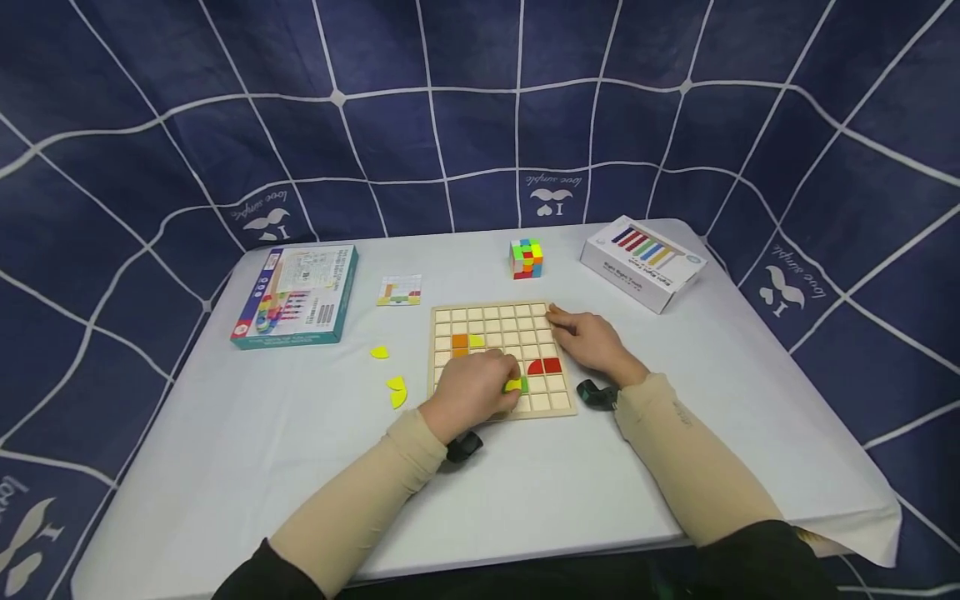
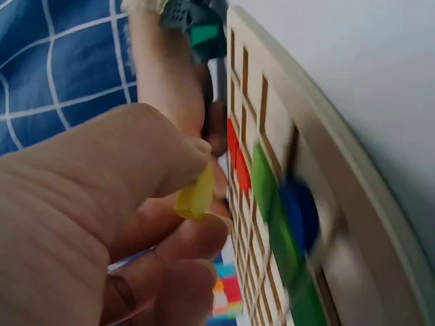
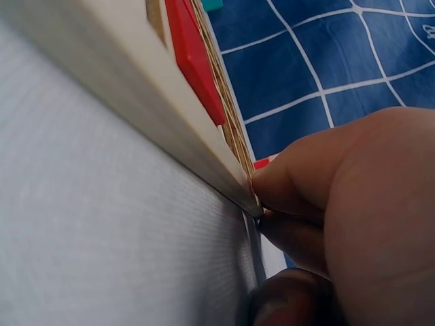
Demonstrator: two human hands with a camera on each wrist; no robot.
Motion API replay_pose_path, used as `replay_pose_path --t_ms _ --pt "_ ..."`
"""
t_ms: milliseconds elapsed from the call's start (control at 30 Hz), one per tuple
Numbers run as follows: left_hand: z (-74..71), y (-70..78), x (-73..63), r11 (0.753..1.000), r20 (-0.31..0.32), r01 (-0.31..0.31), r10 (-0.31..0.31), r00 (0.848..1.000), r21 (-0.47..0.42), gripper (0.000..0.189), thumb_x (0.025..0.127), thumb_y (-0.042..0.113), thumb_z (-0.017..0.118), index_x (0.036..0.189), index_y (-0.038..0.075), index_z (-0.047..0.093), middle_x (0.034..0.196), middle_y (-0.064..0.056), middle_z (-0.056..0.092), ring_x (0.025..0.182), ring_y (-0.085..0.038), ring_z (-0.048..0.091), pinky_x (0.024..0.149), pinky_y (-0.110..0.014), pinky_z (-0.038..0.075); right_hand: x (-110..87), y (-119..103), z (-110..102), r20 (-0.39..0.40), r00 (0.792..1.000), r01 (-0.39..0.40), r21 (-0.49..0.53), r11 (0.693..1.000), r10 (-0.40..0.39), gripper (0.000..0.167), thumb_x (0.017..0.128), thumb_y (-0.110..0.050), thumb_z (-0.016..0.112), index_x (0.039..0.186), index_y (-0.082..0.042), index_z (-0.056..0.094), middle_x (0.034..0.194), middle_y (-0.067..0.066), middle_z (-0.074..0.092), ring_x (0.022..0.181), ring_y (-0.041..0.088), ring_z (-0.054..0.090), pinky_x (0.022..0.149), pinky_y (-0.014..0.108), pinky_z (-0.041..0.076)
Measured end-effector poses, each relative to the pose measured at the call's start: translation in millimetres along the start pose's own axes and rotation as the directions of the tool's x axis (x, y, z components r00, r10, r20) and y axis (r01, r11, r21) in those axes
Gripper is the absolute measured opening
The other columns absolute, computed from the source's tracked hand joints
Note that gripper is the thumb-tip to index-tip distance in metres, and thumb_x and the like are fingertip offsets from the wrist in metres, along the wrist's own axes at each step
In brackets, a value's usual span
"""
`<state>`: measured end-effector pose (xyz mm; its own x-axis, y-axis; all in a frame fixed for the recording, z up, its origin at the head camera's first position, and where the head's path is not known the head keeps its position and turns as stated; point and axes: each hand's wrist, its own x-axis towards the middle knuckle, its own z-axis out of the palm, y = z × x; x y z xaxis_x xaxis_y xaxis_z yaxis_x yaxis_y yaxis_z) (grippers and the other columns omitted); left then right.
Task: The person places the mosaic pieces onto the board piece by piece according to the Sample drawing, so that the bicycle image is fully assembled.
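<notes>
A square wooden grid board (image 1: 491, 314) lies on the white table. Above its near part, my left hand (image 1: 474, 383) pinches a small yellow piece (image 2: 196, 193) between thumb and finger. My right hand (image 1: 594, 343) grips the board's right edge near the far corner, with the thumb (image 3: 289, 173) against the rim. Red pieces (image 1: 552, 365) sit in cells toward the right; orange (image 1: 460, 341) and yellow (image 1: 476, 340) ones lie toward the left. Green (image 2: 266, 180) and blue (image 2: 299, 212) pieces show in the left wrist view; my left hand covers part of that area overhead.
Loose yellow pieces (image 1: 380, 352) lie left of the board. Behind it are a pattern card (image 1: 400, 290) and a colourful puzzle cube (image 1: 527, 259). A teal-edged game box (image 1: 300, 296) stands at far left, and a white box (image 1: 642, 262) at back right.
</notes>
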<state>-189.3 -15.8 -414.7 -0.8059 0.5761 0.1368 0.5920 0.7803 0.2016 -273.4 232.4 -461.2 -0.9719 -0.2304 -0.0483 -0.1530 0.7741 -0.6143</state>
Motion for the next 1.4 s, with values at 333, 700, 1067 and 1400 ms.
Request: replay_pose_path --t_ms 333,700,1067,1400 --pt "23.3 24.5 22.9 0.998 -0.025 -0.02 0.022 0.999 0.067 0.009 0.09 0.023 0.077 0.087 0.015 0.073 0.077 0.002 0.057 0.056 -0.009 0.05 0.046 -0.024 0.04 1.0 -2.3 -0.1 -0.015 1.0 0.016 -0.013 1.0 -0.017 0.046 0.105 -0.03 0.055 0.149 -0.018 0.055 0.159 -0.005 0.044 0.149 0.029 0.041 0.119 0.053 0.034" --pt "30.8 26.3 24.7 0.999 -0.052 -0.032 0.033 0.998 0.012 0.011 0.094 0.026 0.077 0.085 0.02 0.08 0.075 0.004 0.055 0.064 -0.007 0.051 0.05 -0.021 0.043 2.9 -0.9 0.9 -0.02 1.0 0.011 -0.026 1.0 -0.011 0.045 0.105 -0.029 0.055 0.149 -0.018 0.056 0.159 -0.005 0.043 0.148 0.031 0.041 0.118 0.055 0.034" --pt "29.2 22.1 23.8 0.999 0.018 -0.03 0.031 0.999 -0.031 0.017 0.098 0.017 0.069 0.09 0.026 0.081 0.08 0.004 0.061 0.065 -0.007 0.052 0.048 -0.023 0.04 1.5 -0.2 1.0 -0.028 1.0 0.013 -0.006 1.0 -0.014 0.044 0.105 -0.029 0.056 0.147 -0.017 0.057 0.158 -0.005 0.044 0.147 0.03 0.043 0.118 0.054 0.035" --pt "20.8 18.0 22.0 0.995 0.1 -0.017 0.026 0.995 -0.093 0.02 0.098 0.019 0.071 0.114 0.026 0.082 0.102 0.0 0.074 0.078 -0.008 0.061 0.053 -0.022 0.044 1.2 -1.5 -0.2 -0.015 1.0 0.009 0.002 1.0 -0.009 0.045 0.105 -0.03 0.056 0.148 -0.017 0.055 0.159 -0.004 0.043 0.148 0.03 0.041 0.119 0.054 0.034"
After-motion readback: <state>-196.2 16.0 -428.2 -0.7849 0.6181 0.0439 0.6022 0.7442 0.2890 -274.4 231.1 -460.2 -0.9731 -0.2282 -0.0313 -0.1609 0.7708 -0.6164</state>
